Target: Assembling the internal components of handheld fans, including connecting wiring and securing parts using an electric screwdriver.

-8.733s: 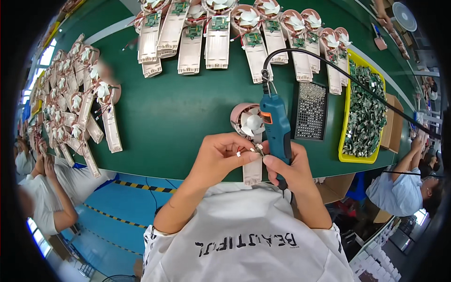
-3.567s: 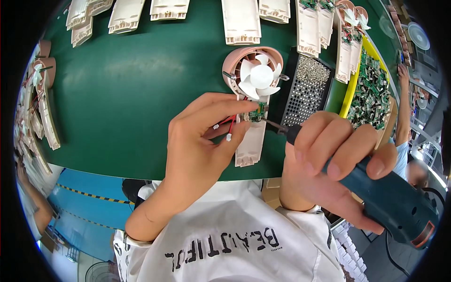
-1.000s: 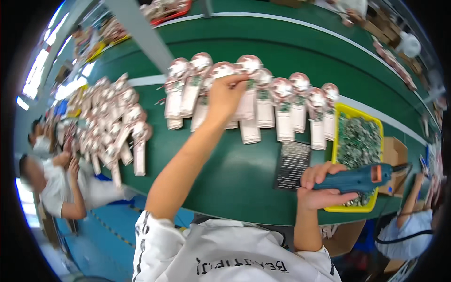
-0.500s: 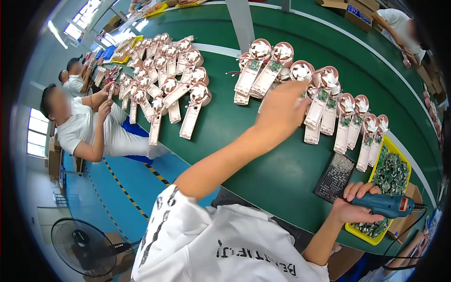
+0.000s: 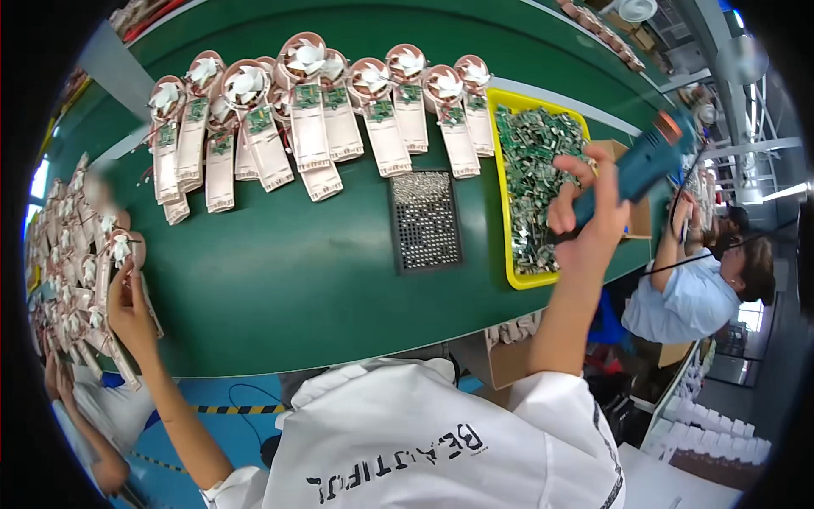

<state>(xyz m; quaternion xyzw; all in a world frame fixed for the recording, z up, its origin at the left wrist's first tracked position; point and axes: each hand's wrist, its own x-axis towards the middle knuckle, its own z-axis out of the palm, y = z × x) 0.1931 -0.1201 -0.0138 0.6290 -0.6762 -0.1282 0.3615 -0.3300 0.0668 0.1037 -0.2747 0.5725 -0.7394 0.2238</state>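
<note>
My left hand point(image 5: 133, 316) is at the near edge of a crowded pile at the left. Its fingers close on a pale pink handheld fan half point(image 5: 121, 248) with white blades, whose lower part is partly hidden. My right hand point(image 5: 598, 208) holds a blue-green electric screwdriver point(image 5: 640, 165), raised over the right edge of a yellow tray point(image 5: 514, 270). Some of its fingers stick out from the tool's grip. Green circuit boards point(image 5: 538, 161) fill that tray. Left of it lies a black perforated plate point(image 5: 426, 222) with small silver screws.
Several open fan halves point(image 5: 309, 127), with white blades and green boards, stretch in an overlapping row across the back of the green table point(image 5: 280, 280). A cardboard box point(image 5: 632, 204) stands behind the tray. Co-workers sit at both sides; one in light blue point(image 5: 687, 288) is at right.
The view has swung to the right. My left hand has gone from the row of board-fitted fans to the pile at the left. My right hand has lifted the screwdriver and tilted it upward.
</note>
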